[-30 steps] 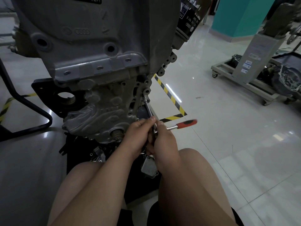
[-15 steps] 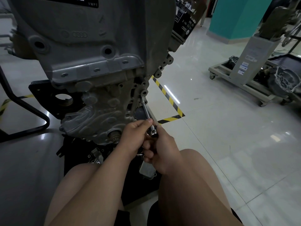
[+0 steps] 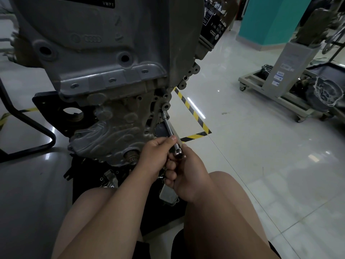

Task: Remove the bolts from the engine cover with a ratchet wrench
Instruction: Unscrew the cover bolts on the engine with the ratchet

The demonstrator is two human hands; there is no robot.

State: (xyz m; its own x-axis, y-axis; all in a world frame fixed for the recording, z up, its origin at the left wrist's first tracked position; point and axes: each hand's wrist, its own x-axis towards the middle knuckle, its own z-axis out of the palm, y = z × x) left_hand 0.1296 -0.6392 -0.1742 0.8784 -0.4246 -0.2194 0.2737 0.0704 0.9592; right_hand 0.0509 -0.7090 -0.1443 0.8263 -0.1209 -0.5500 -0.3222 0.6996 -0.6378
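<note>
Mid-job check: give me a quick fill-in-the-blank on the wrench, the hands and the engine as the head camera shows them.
The left hand and right hand ___ hold the ratchet wrench.
Its extension bar reaches up to the engine cover, in front of floor tape striped black and ___.
The upper engine casing bears a logo of four linked ___.
Missing words: both; yellow; rings.

Handle of wrench (image 3: 170, 131) unseen behind right hand (image 3: 189, 176); engine (image 3: 112, 43) top beyond upper edge.
</note>
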